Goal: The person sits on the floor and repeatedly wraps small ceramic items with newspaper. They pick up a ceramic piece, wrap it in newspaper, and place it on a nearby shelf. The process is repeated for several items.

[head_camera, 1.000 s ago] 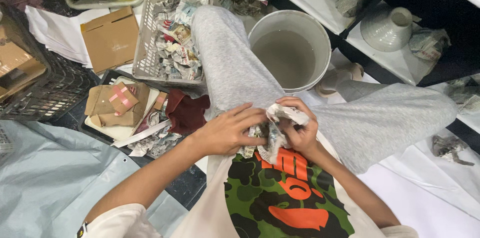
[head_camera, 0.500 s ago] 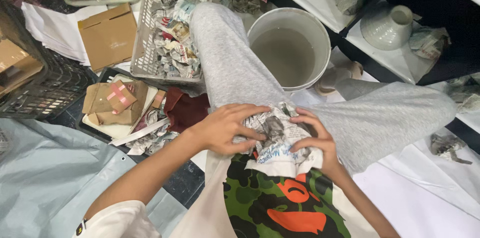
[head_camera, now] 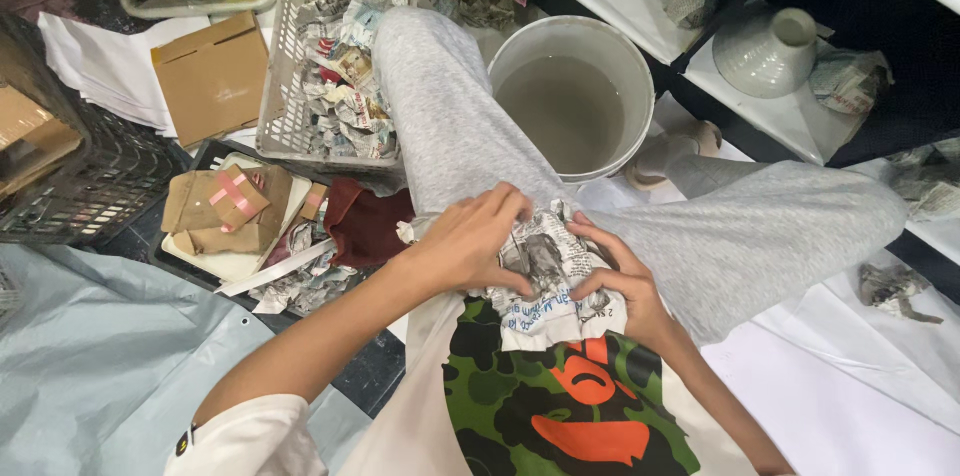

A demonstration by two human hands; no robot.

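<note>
Both hands pressed onto a crumpled newspaper sheet (head_camera: 548, 271) in the lap, centre of the frame.

Left hand (head_camera: 470, 241) laid over the sheet's left part, fingers curled down and gripping the paper; right hand (head_camera: 615, 281) just right of it, fingertips pinching the sheet's right edge. Sheet resting on grey trousers (head_camera: 455, 116) and the top of a camouflage-print shirt (head_camera: 560, 406). Above centre, touching the raised knee's right side, a white bucket (head_camera: 625, 61) of cloudy water. Upper left, a plastic basket (head_camera: 275, 101) full of crumpled newspaper; below it a dark red cloth (head_camera: 365, 221) and a tray (head_camera: 190, 256) of taped cardboard pieces. Upper right, a pale ceramic shade (head_camera: 765, 51) on a white shelf.
</note>
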